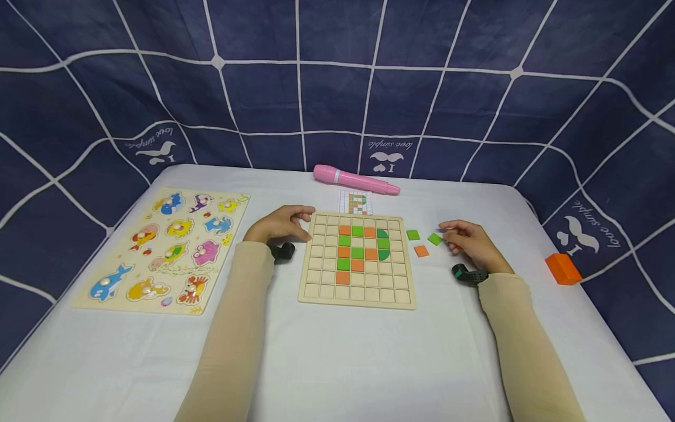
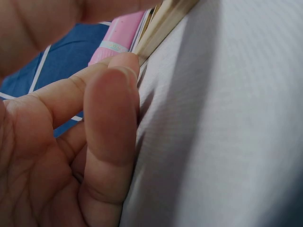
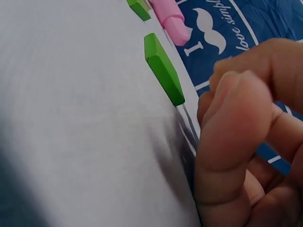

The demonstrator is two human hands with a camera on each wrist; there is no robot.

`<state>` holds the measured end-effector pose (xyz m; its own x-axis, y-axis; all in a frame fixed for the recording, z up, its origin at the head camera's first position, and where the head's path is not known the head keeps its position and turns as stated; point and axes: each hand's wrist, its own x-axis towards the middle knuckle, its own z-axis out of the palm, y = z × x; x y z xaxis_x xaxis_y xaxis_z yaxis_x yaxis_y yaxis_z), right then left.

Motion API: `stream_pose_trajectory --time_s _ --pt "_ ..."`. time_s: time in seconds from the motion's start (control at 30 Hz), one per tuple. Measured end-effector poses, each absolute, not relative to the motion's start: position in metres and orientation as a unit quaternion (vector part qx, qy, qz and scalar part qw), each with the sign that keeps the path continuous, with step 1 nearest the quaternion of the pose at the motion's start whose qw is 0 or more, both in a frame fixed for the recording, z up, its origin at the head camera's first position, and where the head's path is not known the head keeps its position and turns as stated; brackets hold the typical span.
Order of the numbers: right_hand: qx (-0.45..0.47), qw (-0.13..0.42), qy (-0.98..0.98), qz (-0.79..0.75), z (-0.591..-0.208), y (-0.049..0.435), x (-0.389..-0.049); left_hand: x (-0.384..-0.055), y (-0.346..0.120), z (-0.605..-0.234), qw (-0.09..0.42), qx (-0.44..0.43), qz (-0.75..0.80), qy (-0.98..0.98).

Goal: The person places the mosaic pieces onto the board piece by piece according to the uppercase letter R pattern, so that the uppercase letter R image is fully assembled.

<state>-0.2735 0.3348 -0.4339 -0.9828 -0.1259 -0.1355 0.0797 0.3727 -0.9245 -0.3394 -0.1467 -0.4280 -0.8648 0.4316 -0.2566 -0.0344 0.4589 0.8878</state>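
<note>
A square wooden grid board lies mid-table, with orange and green square tiles and two dark green rounded pieces set in its cells. My left hand is at the board's left edge, its fingers loosely bent by the frame; the left wrist view shows fingertips close to the board's side. On the right, my right hand hovers low with loosely bent fingers, holding nothing. Just beyond its fingertips lies a green tile, apart from them. Another green tile and an orange tile lie between it and the board.
Behind the board are a small printed pattern card and a pink pen-shaped thing. A sea-animal knob puzzle occupies the left side. An orange block sits near the right edge. Dark blue cloth hangs around the table.
</note>
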Motion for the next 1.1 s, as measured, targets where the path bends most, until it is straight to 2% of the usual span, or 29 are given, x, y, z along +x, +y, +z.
stream_pose_trajectory --time_s 1.1 --pt "-0.053 0.079 0.902 -0.421 -0.430 0.319 -0.270 -0.338 -0.147 -0.430 0.227 0.117 0.508 0.823"
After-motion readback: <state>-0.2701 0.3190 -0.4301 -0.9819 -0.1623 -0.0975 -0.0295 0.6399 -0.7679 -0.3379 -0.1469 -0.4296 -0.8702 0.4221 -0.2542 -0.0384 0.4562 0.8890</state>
